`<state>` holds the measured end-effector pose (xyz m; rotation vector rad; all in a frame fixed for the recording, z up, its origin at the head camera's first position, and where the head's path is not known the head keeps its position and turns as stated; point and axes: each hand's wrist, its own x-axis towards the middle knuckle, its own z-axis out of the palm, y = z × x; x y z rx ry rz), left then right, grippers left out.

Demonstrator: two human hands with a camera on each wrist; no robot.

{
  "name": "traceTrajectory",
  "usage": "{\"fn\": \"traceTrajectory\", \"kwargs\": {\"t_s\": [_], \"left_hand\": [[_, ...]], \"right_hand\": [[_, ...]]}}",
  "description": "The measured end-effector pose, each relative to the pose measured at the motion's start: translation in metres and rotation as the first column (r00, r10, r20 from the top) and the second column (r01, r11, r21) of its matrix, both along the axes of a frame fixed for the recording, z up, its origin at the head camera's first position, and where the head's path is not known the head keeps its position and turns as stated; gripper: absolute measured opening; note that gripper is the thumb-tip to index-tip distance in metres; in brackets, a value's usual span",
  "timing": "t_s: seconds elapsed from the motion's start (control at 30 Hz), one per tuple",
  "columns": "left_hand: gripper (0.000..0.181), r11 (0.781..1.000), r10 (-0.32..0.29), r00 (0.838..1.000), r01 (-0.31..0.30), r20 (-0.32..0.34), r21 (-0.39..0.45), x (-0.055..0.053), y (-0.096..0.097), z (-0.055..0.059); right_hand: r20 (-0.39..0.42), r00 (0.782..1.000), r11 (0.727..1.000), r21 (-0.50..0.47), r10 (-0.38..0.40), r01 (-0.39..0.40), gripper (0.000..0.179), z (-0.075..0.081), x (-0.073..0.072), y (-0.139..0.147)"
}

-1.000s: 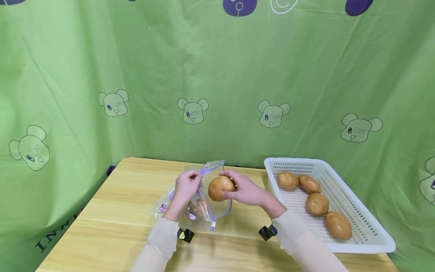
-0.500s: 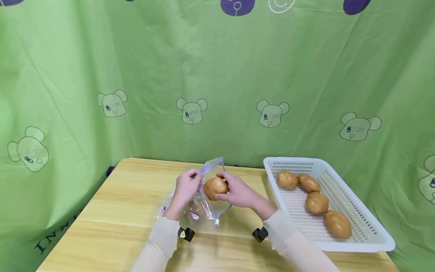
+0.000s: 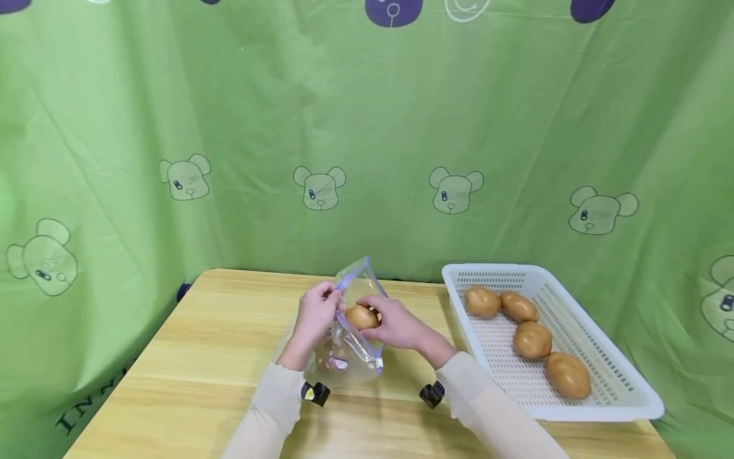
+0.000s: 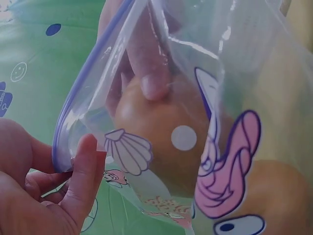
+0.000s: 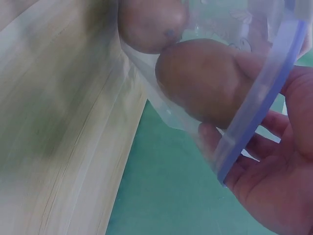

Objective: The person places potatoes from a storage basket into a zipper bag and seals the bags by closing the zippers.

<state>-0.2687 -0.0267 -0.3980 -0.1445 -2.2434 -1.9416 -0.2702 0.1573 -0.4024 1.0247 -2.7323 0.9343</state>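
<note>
A clear zip bag with a purple zip edge and cartoon prints stands with its mouth spread toward the right. My left hand pinches the bag's rim between thumb and fingers, as the left wrist view also shows. Inside the mouth, my right hand grips a brown potato; its fingers show through the plastic in the left wrist view. Deeper in the bag lies another potato, touching the held one in the right wrist view. Part of the bag is hidden behind my left hand.
A white plastic basket with several potatoes stands on the right of the wooden table. Behind the table hangs a green curtain with bear-head prints. A small black device sits at my right wrist.
My right hand has moved left, carrying the potato from the bag's mouth further inside. The bag's rim has tilted, its zip end shifting right. My left hand keeps its pinch.
</note>
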Motion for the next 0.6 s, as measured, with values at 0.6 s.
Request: {"fn": "traceTrajectory", "kwargs": {"t_s": [0.6], "left_hand": [[0.014,0.993,-0.079,0.997,0.080,-0.004,0.084,-0.0012,0.0037,0.0023]], "right_hand": [[0.046,0.998,0.998,0.051,-0.040,0.038,0.042,-0.0039,-0.0038,-0.0008]]}}
